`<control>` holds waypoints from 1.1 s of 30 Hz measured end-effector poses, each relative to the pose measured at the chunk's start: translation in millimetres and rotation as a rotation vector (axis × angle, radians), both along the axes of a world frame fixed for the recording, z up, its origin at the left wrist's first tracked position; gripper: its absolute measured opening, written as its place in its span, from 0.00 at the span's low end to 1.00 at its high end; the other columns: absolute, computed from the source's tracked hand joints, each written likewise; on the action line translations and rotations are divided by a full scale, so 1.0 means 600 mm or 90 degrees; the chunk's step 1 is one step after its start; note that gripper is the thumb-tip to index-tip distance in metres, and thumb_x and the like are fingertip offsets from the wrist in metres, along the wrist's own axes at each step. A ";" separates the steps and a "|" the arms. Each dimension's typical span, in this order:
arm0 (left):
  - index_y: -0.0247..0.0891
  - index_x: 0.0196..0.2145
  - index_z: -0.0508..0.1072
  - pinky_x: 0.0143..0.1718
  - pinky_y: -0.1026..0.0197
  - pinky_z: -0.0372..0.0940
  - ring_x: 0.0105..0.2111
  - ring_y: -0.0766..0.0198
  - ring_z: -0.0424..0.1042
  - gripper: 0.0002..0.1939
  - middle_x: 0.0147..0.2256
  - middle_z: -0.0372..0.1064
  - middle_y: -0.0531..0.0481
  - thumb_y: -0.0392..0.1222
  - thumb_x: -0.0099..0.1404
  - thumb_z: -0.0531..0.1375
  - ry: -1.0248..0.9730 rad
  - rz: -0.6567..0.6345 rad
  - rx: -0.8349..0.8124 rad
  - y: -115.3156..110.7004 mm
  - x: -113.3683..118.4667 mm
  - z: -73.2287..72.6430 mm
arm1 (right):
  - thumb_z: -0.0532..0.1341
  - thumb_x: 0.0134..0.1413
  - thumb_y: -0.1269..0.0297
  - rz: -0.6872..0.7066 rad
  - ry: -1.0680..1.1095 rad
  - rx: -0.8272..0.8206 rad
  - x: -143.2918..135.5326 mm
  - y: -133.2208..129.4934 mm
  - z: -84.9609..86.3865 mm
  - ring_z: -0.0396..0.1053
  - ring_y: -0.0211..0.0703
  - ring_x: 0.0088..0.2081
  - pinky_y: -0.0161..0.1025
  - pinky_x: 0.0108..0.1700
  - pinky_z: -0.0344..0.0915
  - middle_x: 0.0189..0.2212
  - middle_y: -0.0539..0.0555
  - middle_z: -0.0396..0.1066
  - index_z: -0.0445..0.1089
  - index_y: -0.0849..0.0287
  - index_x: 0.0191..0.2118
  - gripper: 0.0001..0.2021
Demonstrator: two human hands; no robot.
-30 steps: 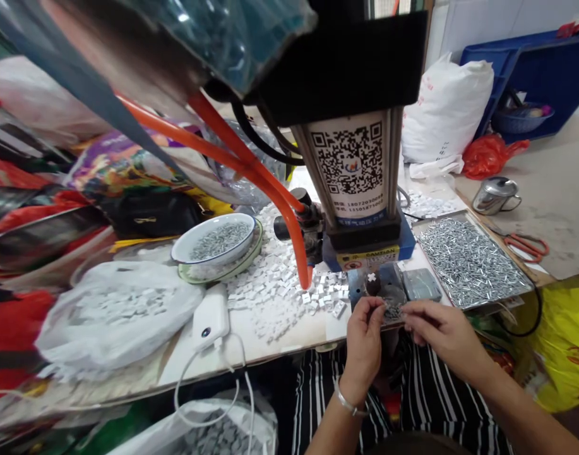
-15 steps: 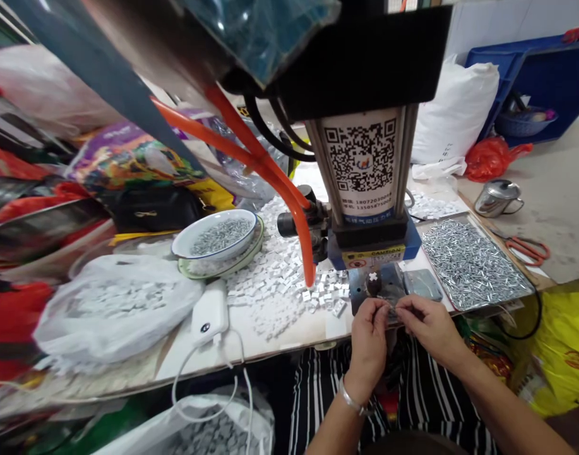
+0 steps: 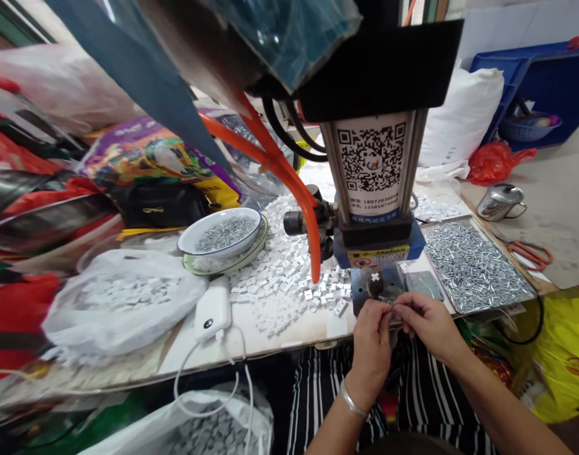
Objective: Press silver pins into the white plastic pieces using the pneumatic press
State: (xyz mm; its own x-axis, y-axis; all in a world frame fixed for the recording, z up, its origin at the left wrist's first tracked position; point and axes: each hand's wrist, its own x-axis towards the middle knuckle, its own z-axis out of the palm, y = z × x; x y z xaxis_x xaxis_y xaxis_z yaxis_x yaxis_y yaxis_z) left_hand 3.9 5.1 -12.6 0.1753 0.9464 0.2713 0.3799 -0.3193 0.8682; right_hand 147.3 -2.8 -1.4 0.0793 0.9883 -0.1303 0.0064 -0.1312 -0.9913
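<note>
My left hand (image 3: 373, 328) and my right hand (image 3: 422, 319) meet at the front edge of the metal base (image 3: 361, 287) under the press (image 3: 374, 170). The fingers of both are pinched together, tip to tip, and what lies between them is too small to make out. A dark round piece with a white cross (image 3: 376, 282) stands on the base just beyond my left hand. Small white blocks (image 3: 317, 287) are spread to the left of the base. Right of my right hand, a tray (image 3: 535, 294) holds many small metal pins (image 3: 478, 268).
A white bowl (image 3: 185, 243) of metal pins sits on a green dish at centre left. Nearer are a power bank (image 3: 213, 309) with cables and a plastic bag (image 3: 62, 316) of white pieces. Orange hoses (image 3: 310, 227) hang beside the press. Scissors (image 3: 530, 253) and a metal mug (image 3: 500, 202) lie right.
The view has shifted slightly, so most things appear a little further right. My hands remain together at the base, with the fingertips slightly closer together.
</note>
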 end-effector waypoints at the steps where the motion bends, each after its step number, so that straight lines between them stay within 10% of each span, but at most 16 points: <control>1: 0.39 0.33 0.71 0.37 0.61 0.65 0.34 0.62 0.69 0.11 0.32 0.69 0.50 0.37 0.72 0.52 0.002 0.002 0.013 -0.001 0.000 -0.002 | 0.65 0.52 0.44 0.000 0.010 -0.010 -0.001 0.000 -0.001 0.62 0.37 0.19 0.34 0.22 0.60 0.18 0.46 0.65 0.73 0.58 0.34 0.20; 23: 0.40 0.34 0.72 0.37 0.60 0.63 0.33 0.62 0.69 0.07 0.32 0.70 0.51 0.39 0.70 0.54 -0.052 -0.001 -0.080 -0.010 0.000 -0.009 | 0.64 0.57 0.46 0.013 -0.016 0.037 -0.005 -0.012 -0.018 0.63 0.38 0.22 0.35 0.25 0.60 0.23 0.49 0.69 0.72 0.58 0.34 0.18; 33: 0.39 0.31 0.68 0.29 0.64 0.58 0.24 0.66 0.60 0.09 0.23 0.60 0.58 0.45 0.67 0.57 -0.270 0.045 -0.288 -0.003 0.004 0.003 | 0.57 0.64 0.60 0.030 -0.268 0.217 0.002 -0.017 -0.024 0.73 0.45 0.33 0.40 0.38 0.67 0.31 0.54 0.76 0.74 0.56 0.35 0.10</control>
State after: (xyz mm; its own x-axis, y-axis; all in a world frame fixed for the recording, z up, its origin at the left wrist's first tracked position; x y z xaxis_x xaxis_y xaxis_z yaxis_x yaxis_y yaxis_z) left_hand 6.5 3.6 -10.9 0.0733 0.9893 -0.1264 -0.0212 0.1283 0.9915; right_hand 148.8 -12.9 -15.7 0.0106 0.9727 0.2319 0.4101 0.2073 -0.8882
